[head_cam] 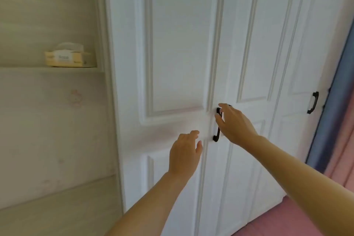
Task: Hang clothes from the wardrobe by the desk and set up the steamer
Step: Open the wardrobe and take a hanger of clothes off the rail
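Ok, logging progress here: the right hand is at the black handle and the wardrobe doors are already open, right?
No: the doors are shut, their edges meeting by the handle, as the head view shows. The right hand is at the handle.

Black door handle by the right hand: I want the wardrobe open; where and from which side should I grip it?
Grip the straight middle of the black handle, between its mounts. It stands upright, bowed off the white door, so hook fingers behind it from the right, as the right hand does.
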Demonstrator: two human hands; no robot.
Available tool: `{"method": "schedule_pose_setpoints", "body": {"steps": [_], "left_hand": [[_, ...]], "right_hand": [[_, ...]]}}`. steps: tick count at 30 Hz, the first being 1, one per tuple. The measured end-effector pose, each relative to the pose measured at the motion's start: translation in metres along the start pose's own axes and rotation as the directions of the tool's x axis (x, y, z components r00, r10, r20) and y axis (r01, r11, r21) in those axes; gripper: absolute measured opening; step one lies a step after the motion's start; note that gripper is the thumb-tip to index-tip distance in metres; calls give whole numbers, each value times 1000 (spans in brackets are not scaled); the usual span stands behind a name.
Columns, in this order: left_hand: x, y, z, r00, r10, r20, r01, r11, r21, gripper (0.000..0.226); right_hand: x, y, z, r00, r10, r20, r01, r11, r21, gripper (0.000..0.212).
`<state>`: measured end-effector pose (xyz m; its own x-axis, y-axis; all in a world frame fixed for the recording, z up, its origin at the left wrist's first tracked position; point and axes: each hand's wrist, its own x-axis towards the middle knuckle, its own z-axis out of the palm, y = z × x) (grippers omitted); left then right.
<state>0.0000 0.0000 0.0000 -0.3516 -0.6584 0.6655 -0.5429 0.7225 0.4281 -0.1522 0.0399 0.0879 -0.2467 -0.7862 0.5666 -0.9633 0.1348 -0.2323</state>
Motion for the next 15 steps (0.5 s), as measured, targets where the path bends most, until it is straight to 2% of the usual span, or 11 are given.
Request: {"method": "schedule_pose_setpoints", "body": {"steps": [4, 8, 11, 15], "left_hand": [[31, 16, 35, 1000, -18, -2, 18, 998, -58, 37], [48, 28, 67, 999, -39, 2, 39, 990, -134, 39], [55, 35, 82, 997, -69, -19, 64, 980, -188, 39], [63, 38, 95, 993, -111, -36, 101, 972, -213, 39]], "right_hand": [[29, 21, -1, 999, 32, -13, -31, 996, 78, 47], [54, 35, 0, 997, 65, -35, -55, 972, 227, 47], [67, 41, 1, 994, 112, -13, -98, 920, 380, 50], [78, 42, -1, 987, 160, 17, -147, 852, 502, 51]]}}
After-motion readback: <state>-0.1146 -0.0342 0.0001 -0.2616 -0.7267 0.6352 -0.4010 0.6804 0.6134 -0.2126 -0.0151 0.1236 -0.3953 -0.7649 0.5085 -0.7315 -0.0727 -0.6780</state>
